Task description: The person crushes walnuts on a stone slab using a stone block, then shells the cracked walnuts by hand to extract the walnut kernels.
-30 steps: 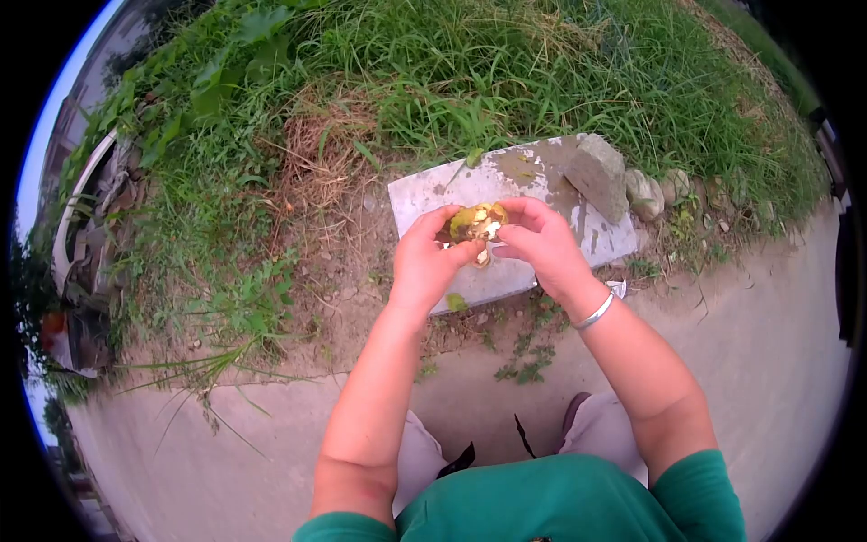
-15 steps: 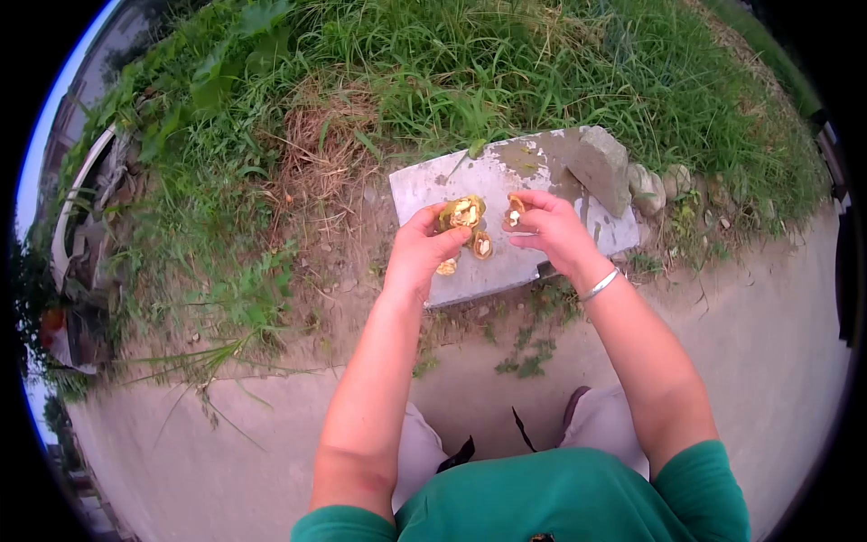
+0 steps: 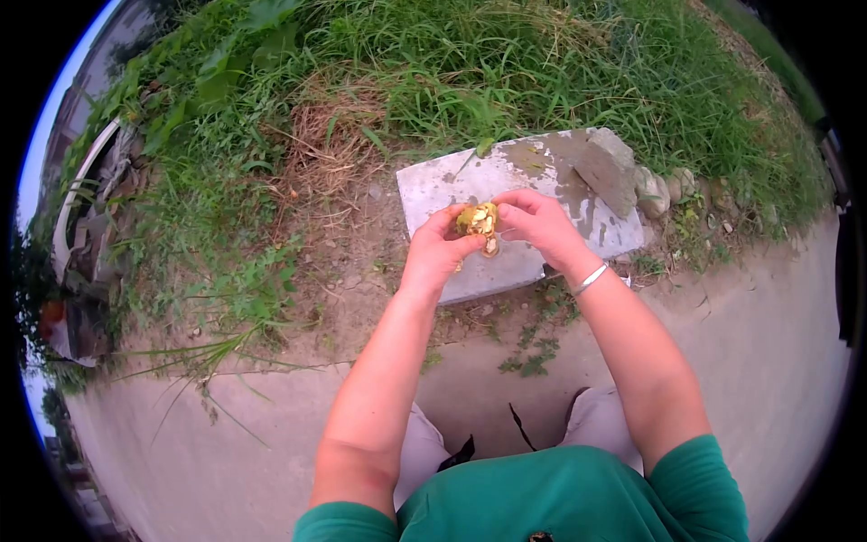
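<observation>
My left hand (image 3: 439, 253) keeps its fingers clasped around the broken walnut (image 3: 479, 219), held over the pale slab (image 3: 433, 190). Half a second ago my right hand (image 3: 544, 232) was apart, pinching a shell piece; now it is back at the walnut's right side, fingers bent, their grip impossible to tell.

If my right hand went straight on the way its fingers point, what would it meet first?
Your right hand would probably meet the cracked nut in your left hand; they may already touch.
</observation>
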`<state>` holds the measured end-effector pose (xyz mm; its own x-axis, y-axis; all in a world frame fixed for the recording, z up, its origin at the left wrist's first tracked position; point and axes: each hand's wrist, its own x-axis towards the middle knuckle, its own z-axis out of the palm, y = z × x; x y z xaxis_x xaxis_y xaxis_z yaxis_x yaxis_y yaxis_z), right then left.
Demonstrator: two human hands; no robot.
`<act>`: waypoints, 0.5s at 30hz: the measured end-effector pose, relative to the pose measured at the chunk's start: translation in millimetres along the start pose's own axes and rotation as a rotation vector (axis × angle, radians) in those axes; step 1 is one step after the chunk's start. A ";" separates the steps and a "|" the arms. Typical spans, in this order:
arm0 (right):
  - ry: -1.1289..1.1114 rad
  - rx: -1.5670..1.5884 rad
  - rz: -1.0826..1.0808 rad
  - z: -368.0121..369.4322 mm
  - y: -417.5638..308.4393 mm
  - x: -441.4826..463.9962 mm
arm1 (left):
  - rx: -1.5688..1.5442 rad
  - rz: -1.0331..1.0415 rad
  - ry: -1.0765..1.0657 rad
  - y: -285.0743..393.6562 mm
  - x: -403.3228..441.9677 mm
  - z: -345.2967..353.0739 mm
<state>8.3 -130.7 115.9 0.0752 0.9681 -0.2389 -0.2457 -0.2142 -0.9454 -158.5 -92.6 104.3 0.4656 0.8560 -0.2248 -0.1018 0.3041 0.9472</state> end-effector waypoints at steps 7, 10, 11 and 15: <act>-0.040 -0.076 -0.085 0.1 1.7 -1.7 | 0.111 0.037 -0.019 8.4 -5.4 9.7; -0.073 -0.095 -0.101 1.4 -1.0 -2.9 | 0.121 0.053 -0.036 6.1 -2.9 3.7; -0.093 -0.084 -0.094 1.5 -2.3 -4.1 | 0.171 0.053 -0.058 4.7 -1.6 0.9; -0.117 0.005 -0.054 -0.8 -4.7 -6.5 | 0.098 0.013 -0.067 7.9 -3.7 -2.8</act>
<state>9.8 -136.1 121.7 -0.0243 0.9868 -0.1599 -0.2493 -0.1609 -0.9550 -163.5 -92.2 111.9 0.5228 0.8288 -0.1993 -0.0236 0.2477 0.9685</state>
